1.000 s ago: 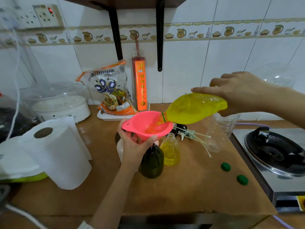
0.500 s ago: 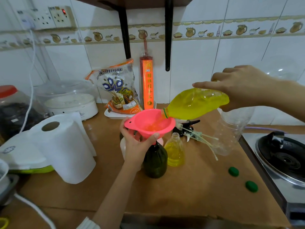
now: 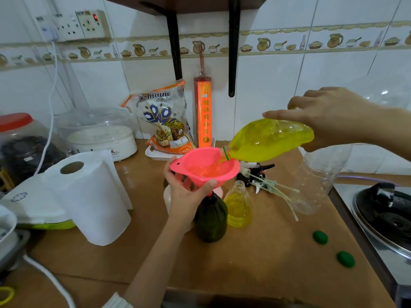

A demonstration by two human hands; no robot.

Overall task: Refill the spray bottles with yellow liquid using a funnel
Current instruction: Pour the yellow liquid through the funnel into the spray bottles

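The left hand (image 3: 186,197) grips the pink funnel (image 3: 205,168) from below, its spout set in the neck of the dark green spray bottle (image 3: 211,221) standing on the brown counter (image 3: 255,258). The right hand (image 3: 331,117) holds the big yellow bottle (image 3: 271,141) tipped nearly flat, mouth over the funnel bowl (yellow liquid pools inside). Just beside the dark bottle stands a small clear bottle (image 3: 238,204), part filled with yellow, with spray heads (image 3: 258,174) behind it and two green caps (image 3: 320,237) lying well apart to the right.

paper towel roll (image 3: 89,196) beside rice bag (image 3: 165,121).
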